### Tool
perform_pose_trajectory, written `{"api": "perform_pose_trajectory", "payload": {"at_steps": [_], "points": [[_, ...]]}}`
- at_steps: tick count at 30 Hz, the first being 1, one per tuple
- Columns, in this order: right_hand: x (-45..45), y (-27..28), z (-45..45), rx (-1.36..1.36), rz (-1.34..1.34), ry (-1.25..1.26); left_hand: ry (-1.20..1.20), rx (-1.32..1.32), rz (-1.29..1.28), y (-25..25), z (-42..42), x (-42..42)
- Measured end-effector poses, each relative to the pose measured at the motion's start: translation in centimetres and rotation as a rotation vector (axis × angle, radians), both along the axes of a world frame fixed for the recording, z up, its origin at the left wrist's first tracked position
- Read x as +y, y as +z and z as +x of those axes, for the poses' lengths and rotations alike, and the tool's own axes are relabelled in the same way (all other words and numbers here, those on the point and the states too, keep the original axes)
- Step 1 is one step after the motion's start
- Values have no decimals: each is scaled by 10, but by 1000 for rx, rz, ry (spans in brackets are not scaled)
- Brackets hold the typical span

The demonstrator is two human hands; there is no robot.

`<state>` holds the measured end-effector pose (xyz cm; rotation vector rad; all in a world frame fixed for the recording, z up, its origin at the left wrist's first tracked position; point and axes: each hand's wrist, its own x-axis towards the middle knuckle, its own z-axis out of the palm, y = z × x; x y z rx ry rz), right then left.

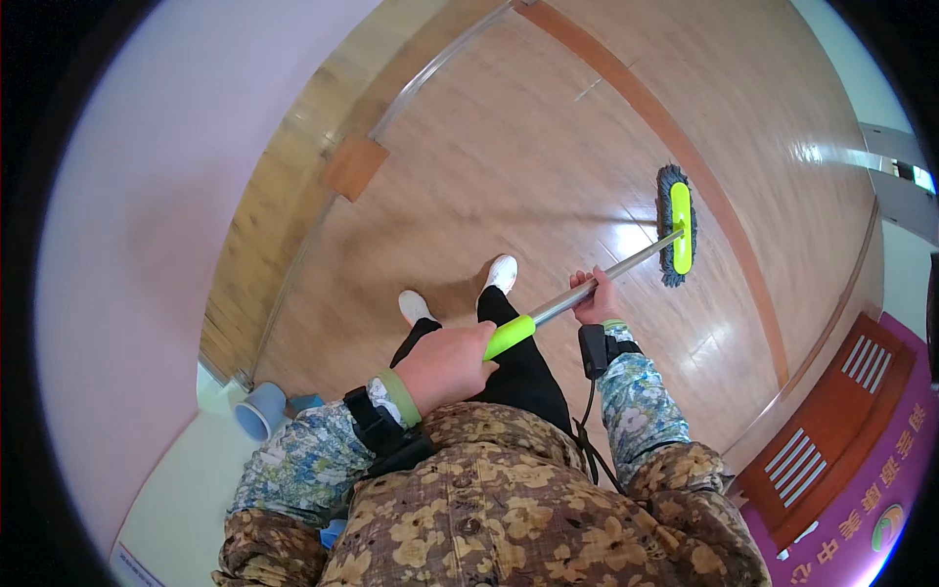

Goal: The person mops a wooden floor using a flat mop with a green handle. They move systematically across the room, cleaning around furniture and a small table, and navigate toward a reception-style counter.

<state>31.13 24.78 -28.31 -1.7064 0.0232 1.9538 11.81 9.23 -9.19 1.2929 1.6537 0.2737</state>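
Observation:
My left hand (449, 367) is closed around the lime-green grip (510, 337) at the near end of a mop. Farther along, my right hand (596, 299) holds the silver metal pole (563, 301) from below. The pole slants away to the right, up to a flat mop head with a lime-green plate (681, 227) and a dark grey fringed pad (666, 209). Whether the pad touches the floor or hovers just above it, I cannot tell.
Wood-look floor (469, 169) spreads ahead, crossed by a reddish-brown strip (697, 161). A pale wall (169, 183) rises at left. A blue-grey bin (260, 411) stands near my left elbow. At lower right, a slatted reddish wooden piece (821, 433) adjoins a purple panel (880, 499) bearing writing.

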Motion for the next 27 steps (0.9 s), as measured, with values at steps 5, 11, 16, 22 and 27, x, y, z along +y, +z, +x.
{"api": "perform_pose_trajectory", "payload": {"at_steps": [5, 11, 16, 22, 27], "points": [[-6, 5, -9, 97, -81, 28, 31, 51, 17, 6, -11, -6], [-38, 20, -53, 341, -205, 262, 50, 146, -12, 50, -63, -26], [-66, 42, -94, 492, -267, 372, 139, 240, -117, 93, -100, -30], [-59, 72, -144, 687, -233, 462, 271, 303, -94, 139, -125, -23], [-79, 68, -165, 616, -191, 509, 434, 188, -166, 127, -135, -54]]}}
